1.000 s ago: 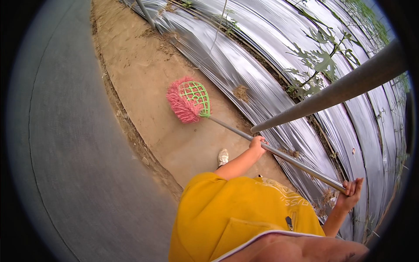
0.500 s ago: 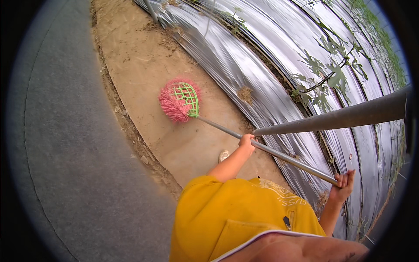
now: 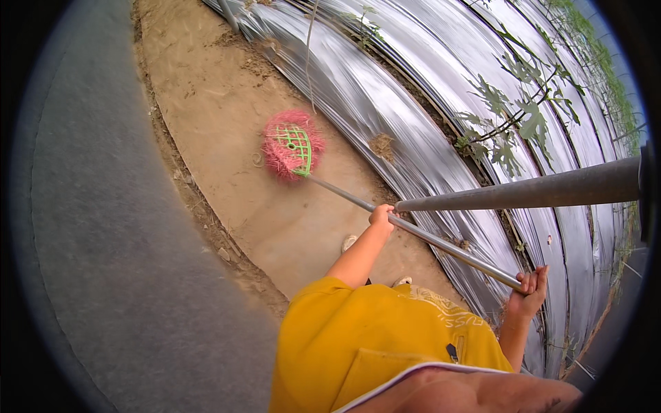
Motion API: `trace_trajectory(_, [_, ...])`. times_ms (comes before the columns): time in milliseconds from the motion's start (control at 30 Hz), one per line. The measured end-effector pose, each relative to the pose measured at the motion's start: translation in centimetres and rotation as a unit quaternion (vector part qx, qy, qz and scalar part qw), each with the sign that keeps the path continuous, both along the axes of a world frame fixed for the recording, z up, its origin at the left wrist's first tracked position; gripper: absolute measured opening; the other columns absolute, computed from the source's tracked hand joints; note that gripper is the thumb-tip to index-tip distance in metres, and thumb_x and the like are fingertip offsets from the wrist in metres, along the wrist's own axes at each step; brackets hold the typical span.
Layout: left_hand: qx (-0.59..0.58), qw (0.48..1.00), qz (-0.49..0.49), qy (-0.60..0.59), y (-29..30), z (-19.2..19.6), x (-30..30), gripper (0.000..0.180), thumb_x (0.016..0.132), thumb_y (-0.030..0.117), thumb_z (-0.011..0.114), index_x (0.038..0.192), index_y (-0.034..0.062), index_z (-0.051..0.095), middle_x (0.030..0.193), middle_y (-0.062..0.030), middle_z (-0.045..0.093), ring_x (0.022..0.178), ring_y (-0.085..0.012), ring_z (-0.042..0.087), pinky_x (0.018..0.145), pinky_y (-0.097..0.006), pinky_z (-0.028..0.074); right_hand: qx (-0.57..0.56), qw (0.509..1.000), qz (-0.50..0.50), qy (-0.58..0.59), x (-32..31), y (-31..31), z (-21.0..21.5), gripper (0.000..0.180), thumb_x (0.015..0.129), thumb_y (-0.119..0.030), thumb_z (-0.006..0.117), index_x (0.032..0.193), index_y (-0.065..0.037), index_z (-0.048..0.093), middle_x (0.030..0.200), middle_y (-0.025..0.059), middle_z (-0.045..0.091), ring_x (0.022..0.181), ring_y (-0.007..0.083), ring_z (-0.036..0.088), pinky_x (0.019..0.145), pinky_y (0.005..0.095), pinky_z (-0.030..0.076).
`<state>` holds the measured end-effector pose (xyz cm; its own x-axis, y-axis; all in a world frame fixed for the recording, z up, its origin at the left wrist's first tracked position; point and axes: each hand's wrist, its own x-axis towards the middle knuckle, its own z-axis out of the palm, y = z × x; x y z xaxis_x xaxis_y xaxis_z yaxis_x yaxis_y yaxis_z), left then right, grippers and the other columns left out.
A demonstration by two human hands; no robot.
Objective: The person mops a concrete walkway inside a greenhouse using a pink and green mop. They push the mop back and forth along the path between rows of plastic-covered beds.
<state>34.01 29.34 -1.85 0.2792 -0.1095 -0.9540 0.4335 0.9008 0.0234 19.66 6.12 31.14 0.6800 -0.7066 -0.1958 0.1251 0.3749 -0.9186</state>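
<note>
Both my hands are on the long metal handle of a broom (image 3: 427, 237), which slants across in front of me. My left hand (image 3: 382, 217) wraps round the middle of the handle. At the near end, on the right, my right hand (image 3: 531, 292) closes on it, some fingers looser than others. The broom's head (image 3: 294, 144) has pink bristles round a green plastic grid and is over the bare dirt strip (image 3: 206, 124), close to the plastic sheeting. Its bristles are slightly blurred.
Grey pavement (image 3: 103, 227) runs along the left. Silvery plastic sheeting (image 3: 427, 144) covers the ground on the right, with a leafy plant (image 3: 516, 124) and a dry grass clump (image 3: 381, 146). A thick grey pole (image 3: 523, 193) crosses above the handle. My shoe (image 3: 348, 242) stands on the dirt.
The broom head has moved away from me and to the right, closer to the sheeting. Both hands have shifted slightly left with the handle and keep their hold.
</note>
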Motion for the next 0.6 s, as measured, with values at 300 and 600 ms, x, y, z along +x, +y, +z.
trace_trajectory(300, [-0.120, 0.988, 0.004, -0.092, -2.9, 1.5, 1.9, 0.011, 0.070, -0.001, 0.055, 0.069, 0.0038, 0.046, 0.061, -0.0054, 0.044, 0.052, -0.0170, 0.044, 0.057, -0.034, 0.045, -0.079, 0.991, 0.088, -0.060, 0.9, 0.1, 4.6, 0.024, 0.092, -0.025, 0.042, 0.080, -0.007, 0.051, 0.044, -0.0055, 0.024, 0.039, 0.0056, 0.026, 0.055, 0.0235, 0.037])
trace_trajectory(600, [-0.014, 0.999, 0.045, 0.008, -0.7, 1.6, -0.3, 0.014, 0.068, -0.003, 0.054, 0.071, 0.0042, 0.043, 0.061, -0.0054, 0.042, 0.052, -0.0184, 0.043, 0.051, -0.034, 0.043, 0.007, 0.998, 0.057, -0.025, 0.7, -1.7, 1.5, 0.024, 0.091, -0.025, 0.044, 0.077, -0.007, 0.051, 0.044, -0.0054, 0.025, 0.039, 0.0057, 0.027, 0.052, 0.0222, 0.035])
